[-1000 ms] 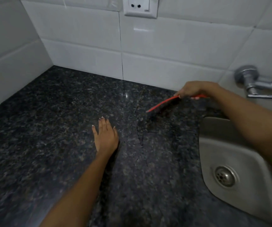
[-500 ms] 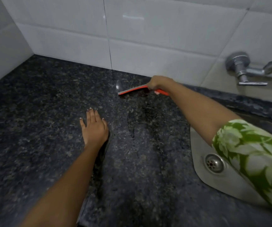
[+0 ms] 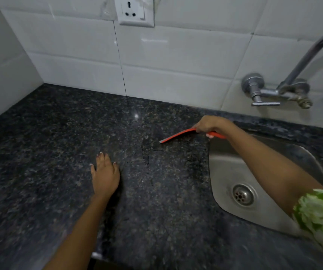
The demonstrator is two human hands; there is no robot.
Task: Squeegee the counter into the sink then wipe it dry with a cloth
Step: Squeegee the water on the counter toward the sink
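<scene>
My right hand (image 3: 208, 125) grips an orange squeegee (image 3: 176, 136) by its handle, close to the back left corner of the steel sink (image 3: 227, 172). Its blade slants down to the left and its tip touches the dark speckled granite counter (image 3: 49, 152). A wet streak (image 3: 147, 156) runs down the counter just left of the blade. My left hand (image 3: 105, 175) lies flat on the counter, palm down, fingers together, holding nothing. No cloth is in view.
A metal tap (image 3: 273, 90) with a long spout juts from the white tiled wall (image 3: 176, 65) above the sink. A wall socket (image 3: 135, 11) sits at the top middle. The sink drain (image 3: 242, 194) is at the right. The counter's front edge runs along the bottom left.
My right hand has pulled the squeegee from near the back wall rightward toward the sink. My left hand has stayed flat in place. The camera has tilted up.
</scene>
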